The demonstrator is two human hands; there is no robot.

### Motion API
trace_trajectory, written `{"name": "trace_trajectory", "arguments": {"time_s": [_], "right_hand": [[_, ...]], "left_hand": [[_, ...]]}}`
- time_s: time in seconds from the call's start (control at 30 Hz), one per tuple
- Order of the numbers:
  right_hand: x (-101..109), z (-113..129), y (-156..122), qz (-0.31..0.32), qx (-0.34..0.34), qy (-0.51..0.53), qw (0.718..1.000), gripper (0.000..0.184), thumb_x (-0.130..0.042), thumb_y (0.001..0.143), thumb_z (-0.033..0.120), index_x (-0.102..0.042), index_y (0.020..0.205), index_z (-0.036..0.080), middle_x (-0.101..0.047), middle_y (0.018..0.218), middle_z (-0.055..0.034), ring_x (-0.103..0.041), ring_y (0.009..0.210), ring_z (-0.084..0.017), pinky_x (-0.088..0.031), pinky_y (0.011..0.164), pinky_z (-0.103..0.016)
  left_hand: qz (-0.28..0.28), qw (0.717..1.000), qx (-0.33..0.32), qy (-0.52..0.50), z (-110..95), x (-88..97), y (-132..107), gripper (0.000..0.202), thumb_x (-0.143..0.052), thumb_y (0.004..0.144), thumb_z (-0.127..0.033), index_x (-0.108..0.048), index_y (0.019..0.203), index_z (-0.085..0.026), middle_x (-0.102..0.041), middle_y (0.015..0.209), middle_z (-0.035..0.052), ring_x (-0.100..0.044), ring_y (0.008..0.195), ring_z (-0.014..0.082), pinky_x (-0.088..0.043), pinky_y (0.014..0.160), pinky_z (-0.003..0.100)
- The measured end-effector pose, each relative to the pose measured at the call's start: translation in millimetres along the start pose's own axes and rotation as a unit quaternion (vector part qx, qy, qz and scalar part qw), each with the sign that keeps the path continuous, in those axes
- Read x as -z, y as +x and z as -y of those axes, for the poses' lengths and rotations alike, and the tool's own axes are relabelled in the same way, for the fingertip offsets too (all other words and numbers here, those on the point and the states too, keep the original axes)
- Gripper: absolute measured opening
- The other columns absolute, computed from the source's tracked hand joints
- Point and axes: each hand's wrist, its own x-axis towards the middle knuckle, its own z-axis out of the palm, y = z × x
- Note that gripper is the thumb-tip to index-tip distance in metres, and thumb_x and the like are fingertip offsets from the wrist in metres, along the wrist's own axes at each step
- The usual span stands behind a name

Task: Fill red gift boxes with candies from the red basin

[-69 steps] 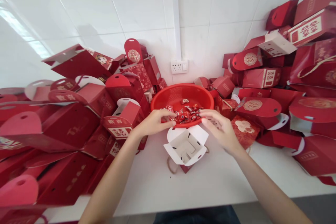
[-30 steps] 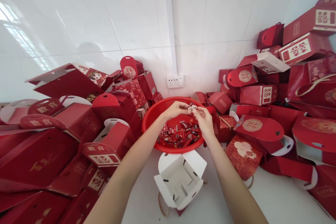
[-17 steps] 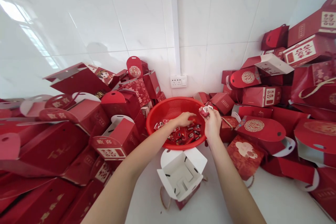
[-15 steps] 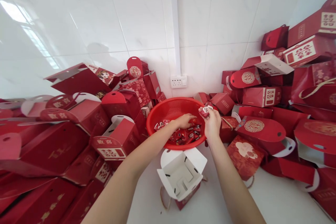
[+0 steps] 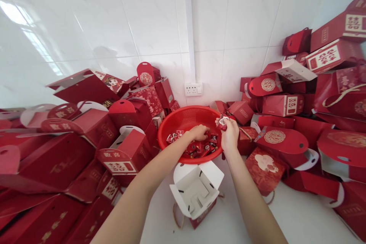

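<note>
A red plastic basket (image 5: 188,111) with perforated sides holds a layer of small red wrapped candies (image 5: 197,148). My left hand (image 5: 199,132) is down inside it, fingers curled together among the candies; what they grip is hidden. Over the basket's right rim, my right hand (image 5: 230,132) is closed around several wrapped candies (image 5: 223,122) with red and white wrappers. In front of the basket stands an open gift box (image 5: 197,190), white inside and red outside, with its flaps spread and rope handles at its sides.
Red gift boxes (image 5: 122,152) are piled at the left, and more red boxes (image 5: 281,137) are stacked at the right. Behind the basket rises a white tiled wall (image 5: 154,15) with a socket (image 5: 193,89). Everything rests on a white surface (image 5: 225,213).
My left hand's fingers have curled in among the candies. My right hand has tilted slightly, turning the candies it holds. The view has shifted a little.
</note>
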Motion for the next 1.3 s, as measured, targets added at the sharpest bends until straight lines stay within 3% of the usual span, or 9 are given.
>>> {"name": "trace_trajectory", "arguments": {"time_s": [0.07,0.17,0.4,0.57,0.87,1.07,1.2,1.3], "right_hand": [[0,1,0,0.005,-0.003,-0.003,1.0,0.02,-0.074,0.067,0.027,-0.057,0.074,0.021,-0.073,0.069,0.002,-0.071,0.067,-0.015,-0.06,0.072,-0.031],[1,2,0,0.01,-0.01,-0.009,1.0,0.019,-0.075,0.066,0.026,-0.059,0.075,0.021,-0.074,0.071,0.0014,-0.072,0.069,-0.015,-0.06,0.073,-0.031],[2,3,1,0.016,-0.023,-0.018,0.999,0.019,-0.076,0.063,0.023,-0.06,0.074,0.021,-0.075,0.073,0.001,-0.073,0.071,-0.017,-0.06,0.074,-0.033],[0,4,0,0.027,-0.032,-0.028,0.999,0.02,-0.077,0.062,0.024,-0.061,0.073,0.021,-0.074,0.073,0.0002,-0.073,0.073,-0.017,-0.059,0.077,-0.032],[2,8,-4,0.052,-0.059,-0.069,0.994,0.021,-0.08,0.06,0.028,-0.063,0.07,0.021,-0.069,0.068,0.005,-0.065,0.067,-0.013,-0.054,0.065,-0.024],[0,14,-7,0.096,-0.08,-0.09,0.988,0.026,-0.084,0.059,0.028,-0.064,0.073,0.02,-0.071,0.074,0.0025,-0.067,0.069,-0.015,-0.056,0.062,-0.026],[0,9,-6,0.079,-0.055,-0.08,0.992,0.024,-0.082,0.06,0.028,-0.064,0.073,0.02,-0.071,0.073,0.0031,-0.068,0.07,-0.015,-0.057,0.069,-0.028],[0,5,-4,0.061,-0.036,-0.065,0.995,0.021,-0.08,0.061,0.027,-0.062,0.071,0.021,-0.071,0.07,0.0042,-0.068,0.069,-0.015,-0.056,0.072,-0.029]], "left_hand": [[0.007,1.0,0.011,-0.013,1,7.1,3,0.024,-0.063,0.096,-0.032,-0.068,0.112,-0.015,-0.07,0.109,0.0085,-0.068,0.094,0.0196,-0.058,0.087,0.038],[-0.026,0.998,0.034,-0.046,4,16.0,0,0.016,-0.062,0.087,-0.019,-0.075,0.096,-0.015,-0.075,0.089,0.0066,-0.069,0.084,0.0191,-0.055,0.085,0.03],[-0.091,0.982,0.077,-0.148,10,22.1,-6,0.025,-0.06,0.072,-0.007,-0.077,0.088,-0.017,-0.078,0.091,0.0068,-0.07,0.082,0.02,-0.054,0.082,0.027],[-0.12,0.96,0.073,-0.243,6,27.0,-4,0.018,-0.068,0.073,-0.014,-0.076,0.09,-0.015,-0.078,0.085,0.006,-0.071,0.074,0.0182,-0.056,0.077,0.028],[-0.212,0.91,0.008,-0.357,-13,34.0,2,0.032,-0.076,0.08,-0.036,-0.074,0.102,-0.012,-0.077,0.101,0.0093,-0.07,0.097,0.0227,-0.053,0.094,0.037],[-0.191,0.907,0.006,-0.374,-10,23.4,9,0.035,-0.063,0.096,-0.037,-0.063,0.123,-0.015,-0.065,0.122,0.0103,-0.066,0.105,0.0233,-0.058,0.09,0.044],[-0.158,0.914,0.014,-0.373,-5,23.2,9,0.037,-0.062,0.097,-0.037,-0.06,0.128,-0.017,-0.062,0.129,0.011,-0.064,0.109,0.0243,-0.057,0.092,0.046],[-0.103,0.925,0.021,-0.364,0,23.1,4,0.037,-0.062,0.096,-0.036,-0.06,0.128,-0.017,-0.062,0.129,0.0112,-0.064,0.109,0.0239,-0.057,0.091,0.045]]}}
